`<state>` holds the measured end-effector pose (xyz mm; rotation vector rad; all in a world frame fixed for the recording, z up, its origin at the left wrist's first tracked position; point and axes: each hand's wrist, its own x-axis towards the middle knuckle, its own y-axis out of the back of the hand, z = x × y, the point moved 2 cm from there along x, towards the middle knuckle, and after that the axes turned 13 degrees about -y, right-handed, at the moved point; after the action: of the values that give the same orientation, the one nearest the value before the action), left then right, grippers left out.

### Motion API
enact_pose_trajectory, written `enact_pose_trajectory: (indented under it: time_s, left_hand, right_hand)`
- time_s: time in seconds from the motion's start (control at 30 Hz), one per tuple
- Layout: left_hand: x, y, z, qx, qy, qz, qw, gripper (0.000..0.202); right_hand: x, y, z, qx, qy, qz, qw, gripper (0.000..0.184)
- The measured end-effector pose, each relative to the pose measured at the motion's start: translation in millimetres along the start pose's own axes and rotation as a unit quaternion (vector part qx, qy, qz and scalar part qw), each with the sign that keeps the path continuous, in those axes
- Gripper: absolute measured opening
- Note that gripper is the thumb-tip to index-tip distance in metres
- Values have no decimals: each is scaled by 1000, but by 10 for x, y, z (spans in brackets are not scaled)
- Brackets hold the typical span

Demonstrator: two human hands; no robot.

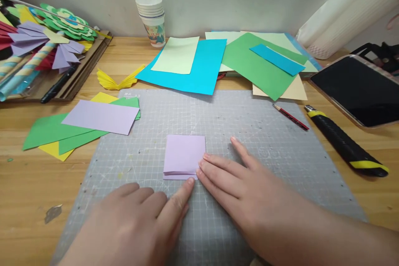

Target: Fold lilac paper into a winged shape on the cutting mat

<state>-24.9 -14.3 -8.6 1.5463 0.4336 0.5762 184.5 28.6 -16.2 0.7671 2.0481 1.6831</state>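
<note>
A small folded lilac paper lies on the grey cutting mat, its folded flap along the near edge. My left hand rests flat on the mat, the index fingertip touching the paper's near right corner. My right hand lies flat beside it, fingers stretched out, their tips against the paper's right edge. Neither hand grips anything.
Lilac, green and yellow sheets lie at the left. Blue, green and cream sheets lie behind the mat. A pencil, a black-and-yellow cutter and a tablet are at the right. Paper crafts and stacked cups stand behind.
</note>
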Motion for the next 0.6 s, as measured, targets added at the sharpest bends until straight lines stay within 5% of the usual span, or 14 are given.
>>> enact_pose_trajectory:
  time_s: [0.1,0.23,0.6]
  left_hand:
    - [-74,-130,74,8,12,-39,999,71]
    - [-82,-208,94,-7,25,-64,998,84]
    - [27,-67,116,19,25,-169,985,65]
  right_hand:
    - [-24,-20,13,3,1,3,1000,47]
    - [-17,-28,21,5,0,15,1000,45]
    - [7,-6,-5,6,-15,25,1000,40]
